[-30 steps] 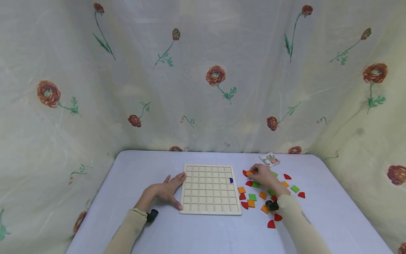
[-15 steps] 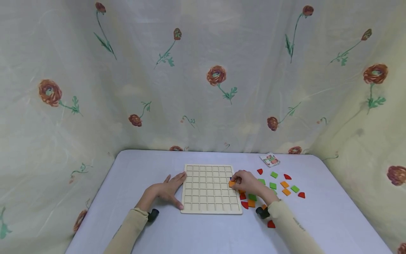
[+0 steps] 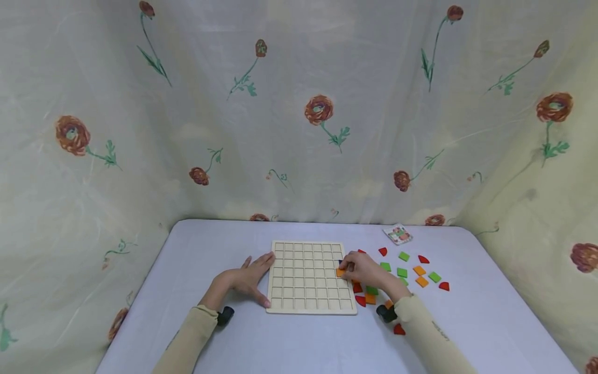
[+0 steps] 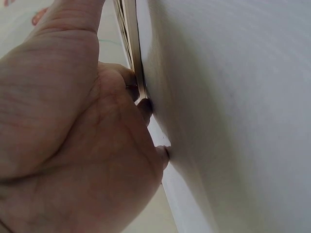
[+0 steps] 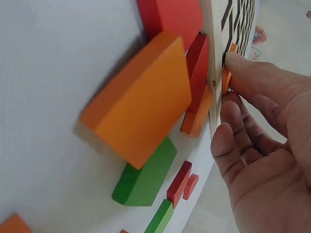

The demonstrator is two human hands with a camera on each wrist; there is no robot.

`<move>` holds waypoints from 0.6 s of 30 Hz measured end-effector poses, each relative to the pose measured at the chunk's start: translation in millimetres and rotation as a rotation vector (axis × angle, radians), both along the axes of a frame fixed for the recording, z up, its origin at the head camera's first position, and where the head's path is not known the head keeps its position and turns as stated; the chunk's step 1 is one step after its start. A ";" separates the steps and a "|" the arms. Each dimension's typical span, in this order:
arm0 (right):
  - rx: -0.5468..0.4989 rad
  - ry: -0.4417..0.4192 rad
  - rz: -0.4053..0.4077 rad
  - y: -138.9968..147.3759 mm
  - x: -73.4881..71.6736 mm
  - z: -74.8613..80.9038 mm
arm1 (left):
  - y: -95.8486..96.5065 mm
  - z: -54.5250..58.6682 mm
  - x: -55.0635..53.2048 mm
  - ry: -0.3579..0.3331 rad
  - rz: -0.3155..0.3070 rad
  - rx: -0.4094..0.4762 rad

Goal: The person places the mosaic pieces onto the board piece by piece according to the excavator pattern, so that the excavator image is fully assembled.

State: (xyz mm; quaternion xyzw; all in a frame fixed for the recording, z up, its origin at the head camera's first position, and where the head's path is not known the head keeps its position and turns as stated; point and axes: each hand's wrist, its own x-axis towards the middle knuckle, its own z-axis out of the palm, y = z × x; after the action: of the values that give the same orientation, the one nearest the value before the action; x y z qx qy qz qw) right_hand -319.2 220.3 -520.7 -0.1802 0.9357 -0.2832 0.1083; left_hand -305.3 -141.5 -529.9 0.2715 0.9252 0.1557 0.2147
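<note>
In the head view a pale wooden board (image 3: 306, 285) with a grid of square cells lies flat on the table. My left hand (image 3: 245, 283) is spread along its left side, thumb near the front corner and fingertips at the edge. At the right-hand column, my right hand (image 3: 366, 270) pinches an orange square tile (image 3: 340, 272) between thumb and fingers. The right wrist view shows this orange tile (image 5: 226, 80) tilted at the board's surface, under the thumb. A dark blue piece (image 3: 340, 262) sits in the cell just behind, partly covered by the fingers.
Loose tiles lie scattered right of the board: green squares (image 3: 402, 272), orange squares (image 3: 422, 281) and red quarter-rounds (image 3: 444, 286). Several sit close against the board's right edge. A small patterned card (image 3: 398, 234) lies at the back. A floral curtain (image 3: 299, 156) hangs behind the table.
My right hand has carried the orange tile left from among the loose tiles to the board's right column, where it has shifted only slightly in the last half second. My left hand has stayed put.
</note>
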 end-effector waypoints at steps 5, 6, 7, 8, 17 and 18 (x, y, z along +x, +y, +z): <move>-0.007 0.004 0.004 1.5 0.9 0.2 | -0.7 0.8 0.0 0.006 -0.009 -0.011; -0.009 0.003 0.002 1.6 1.1 0.6 | -0.5 1.6 0.3 0.004 -0.009 -0.010; -0.009 0.001 0.001 1.3 1.1 0.9 | -0.2 2.2 0.6 0.004 -0.010 -0.005; -0.011 0.000 -0.002 1.0 1.0 1.1 | 0.1 3.0 1.0 0.001 -0.009 0.000; -0.036 -0.030 -0.039 0.8 3.5 1.5 | 0.9 4.3 3.5 0.006 -0.019 -0.001; -0.037 -0.026 -0.042 1.3 3.3 0.9 | 1.1 4.3 3.6 0.007 -0.018 0.001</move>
State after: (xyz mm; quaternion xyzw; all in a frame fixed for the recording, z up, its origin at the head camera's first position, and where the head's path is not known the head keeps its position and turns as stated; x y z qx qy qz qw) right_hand -315.9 221.6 -519.8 -0.1588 0.9324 -0.3050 0.1109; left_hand -301.7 -140.5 -525.6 0.2804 0.9234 0.1532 0.2129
